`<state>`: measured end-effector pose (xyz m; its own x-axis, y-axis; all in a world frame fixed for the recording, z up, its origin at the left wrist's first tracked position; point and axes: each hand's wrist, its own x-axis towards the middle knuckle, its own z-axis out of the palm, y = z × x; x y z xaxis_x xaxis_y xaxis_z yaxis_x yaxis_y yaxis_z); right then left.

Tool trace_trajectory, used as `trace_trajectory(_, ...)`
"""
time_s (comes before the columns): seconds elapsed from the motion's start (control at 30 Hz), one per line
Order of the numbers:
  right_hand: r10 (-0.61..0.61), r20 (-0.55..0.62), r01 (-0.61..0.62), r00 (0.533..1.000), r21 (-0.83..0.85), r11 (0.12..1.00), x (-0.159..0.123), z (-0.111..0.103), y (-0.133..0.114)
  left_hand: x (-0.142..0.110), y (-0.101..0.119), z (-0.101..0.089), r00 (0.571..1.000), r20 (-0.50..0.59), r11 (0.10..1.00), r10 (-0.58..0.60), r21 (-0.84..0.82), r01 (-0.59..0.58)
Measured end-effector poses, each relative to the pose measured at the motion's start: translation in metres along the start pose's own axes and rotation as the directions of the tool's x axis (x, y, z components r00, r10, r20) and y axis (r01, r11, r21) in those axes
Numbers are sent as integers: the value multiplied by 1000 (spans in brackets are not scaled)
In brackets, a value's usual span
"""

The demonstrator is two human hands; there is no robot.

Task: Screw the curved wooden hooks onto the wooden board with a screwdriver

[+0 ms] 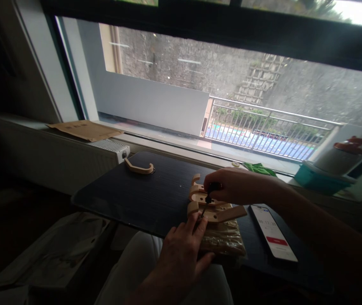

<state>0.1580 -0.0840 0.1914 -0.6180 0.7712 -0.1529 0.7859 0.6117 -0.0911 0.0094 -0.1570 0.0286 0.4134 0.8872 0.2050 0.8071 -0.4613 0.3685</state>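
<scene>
My right hand [228,184] is closed around the black handle of a screwdriver [209,199]. Its shaft points down at the nearest wooden hook [213,217], which lies over a board or block wrapped in shiny brown plastic [224,239]. My left hand [181,248] reaches in from the front, thumb stretched to the right, with fingertips pressed on this hook beside the screwdriver's tip. Whether a screw sits under the tip is hidden. Behind it, more wooden hooks [196,192] with dark screw holes rest on the same block, partly covered by my right hand.
On the dark tabletop [130,195], a separate wooden hook [139,168] lies at the far left. A phone [273,233] showing a timer lies to the right. Near the window are a green cloth [259,168], a teal container [322,178] and a brown envelope [87,129].
</scene>
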Motion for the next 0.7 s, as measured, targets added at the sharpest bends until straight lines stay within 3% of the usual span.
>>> trace_trajectory(0.2, -17, -54, 20, 998, 54, 998, 7, 10, 3, -2, 0, 1, 1000, -13, 1000, 6, -7, -7)
trace_trajectory(0.33, 34, -86, -34, 996, 10, 999, 6, 11, -1, -1, 1, -1, 1000, 3, 1000, -5, 4, 5)
trace_trajectory(0.43, 60, -67, -63, 996, -50, 997, 3, 5, -2, -1, 1, -1, 1000, -13, 1000, 1, 4, -1)
trace_trajectory(0.7, -31, 16, 31, 999, 3, 1000, 0, -5, 1, 0, 2, -2, 1000, 17, 1000, -4, 11, 4)
